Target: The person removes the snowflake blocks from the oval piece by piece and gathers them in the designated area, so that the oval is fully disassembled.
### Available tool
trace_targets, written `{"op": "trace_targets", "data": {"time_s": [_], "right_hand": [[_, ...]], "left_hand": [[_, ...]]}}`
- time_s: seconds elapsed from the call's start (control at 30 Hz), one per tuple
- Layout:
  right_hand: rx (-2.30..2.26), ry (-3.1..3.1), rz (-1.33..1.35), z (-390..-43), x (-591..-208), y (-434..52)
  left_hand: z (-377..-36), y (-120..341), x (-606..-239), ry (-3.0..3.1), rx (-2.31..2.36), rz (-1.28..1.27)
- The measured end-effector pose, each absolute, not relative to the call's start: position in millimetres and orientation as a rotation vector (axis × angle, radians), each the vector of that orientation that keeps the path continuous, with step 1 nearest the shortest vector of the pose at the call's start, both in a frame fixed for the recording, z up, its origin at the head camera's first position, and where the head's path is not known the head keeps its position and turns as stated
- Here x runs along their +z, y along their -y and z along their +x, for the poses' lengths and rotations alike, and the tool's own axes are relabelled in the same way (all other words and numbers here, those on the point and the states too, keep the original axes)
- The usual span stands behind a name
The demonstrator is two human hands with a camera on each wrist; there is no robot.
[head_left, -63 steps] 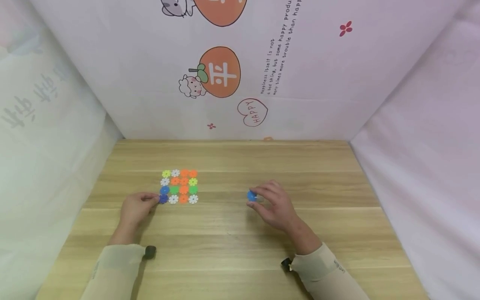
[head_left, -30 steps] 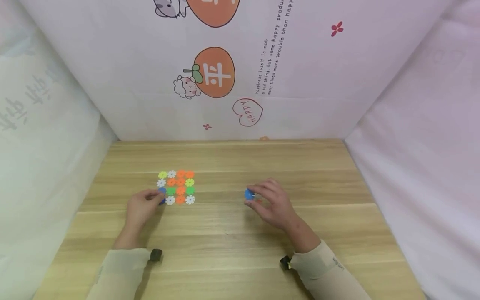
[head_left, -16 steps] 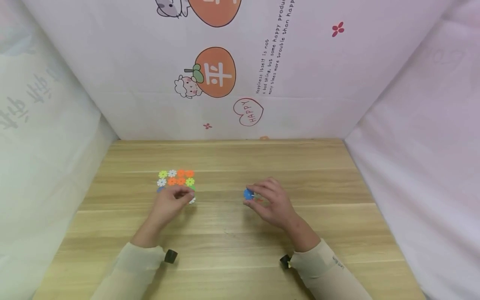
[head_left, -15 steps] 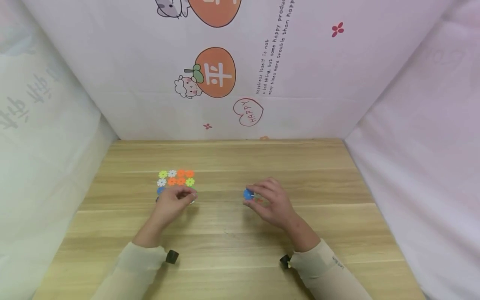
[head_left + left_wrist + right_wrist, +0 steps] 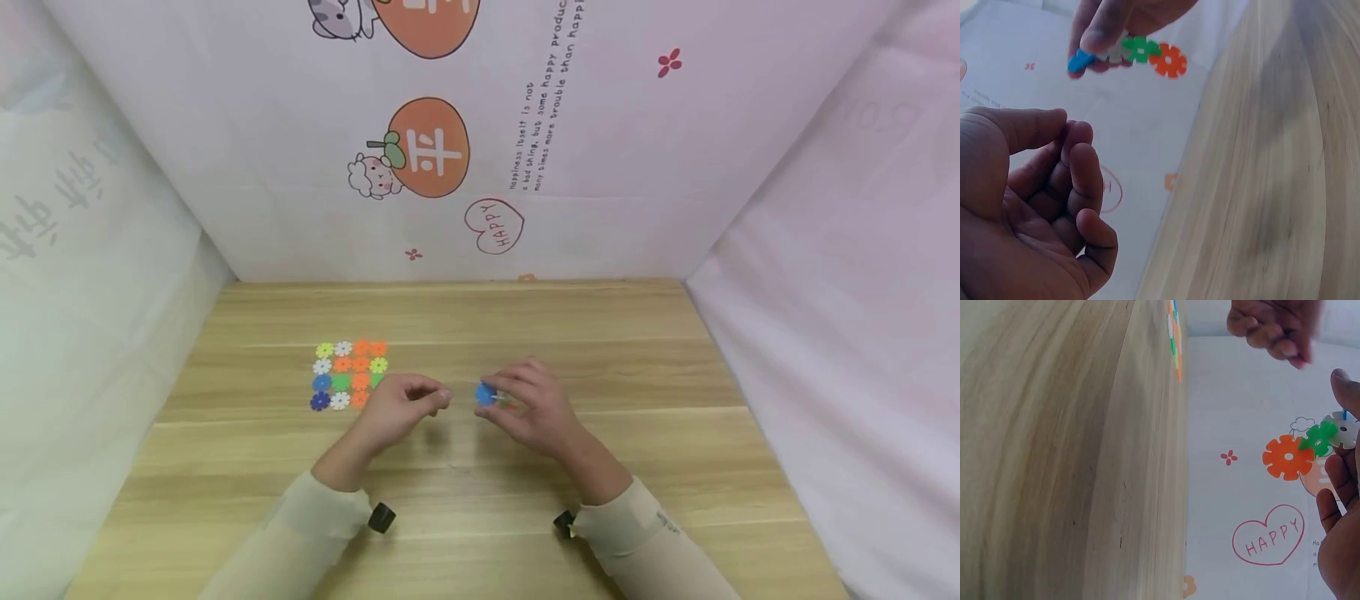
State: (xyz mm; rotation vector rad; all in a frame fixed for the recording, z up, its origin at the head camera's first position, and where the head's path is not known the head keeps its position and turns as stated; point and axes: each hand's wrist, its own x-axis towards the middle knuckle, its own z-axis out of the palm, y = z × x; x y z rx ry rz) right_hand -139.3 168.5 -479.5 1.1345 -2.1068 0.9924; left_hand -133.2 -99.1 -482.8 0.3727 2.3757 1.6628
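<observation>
My right hand (image 5: 536, 408) pinches a blue notched snowflake disc (image 5: 486, 394) between thumb and fingers. Joined behind it, in the left wrist view, are a white disc (image 5: 1116, 52), a green disc (image 5: 1141, 49) and an orange disc (image 5: 1169, 60), forming a short chain above the table. My left hand (image 5: 397, 408) hovers just left of that chain, fingers curled and thumb tip meeting the index finger. Nothing shows between those fingertips in the wrist views. Left of it, flat on the table, lies a square grid of loose discs (image 5: 342, 364), its lower right corner hidden by the left hand.
The wooden table (image 5: 480, 325) ends at a white printed backdrop (image 5: 600, 208), with white cloth walls (image 5: 97, 275) on both sides. A black wrist device (image 5: 382, 517) sits on the left sleeve, another black device (image 5: 564, 524) on the right.
My left hand has moved right, from the grid's left edge across its lower rows, toward the right hand. The right hand, still pinching the blue disc, has shifted slightly left.
</observation>
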Motion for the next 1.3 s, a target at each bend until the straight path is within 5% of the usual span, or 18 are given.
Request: {"op": "trace_targets", "data": {"time_s": [1.3], "right_hand": [[0.964,2.085,1.096,-140,-485,-169]], "left_hand": [[-133,72,-471,-2.312,1.76,0.272]]}}
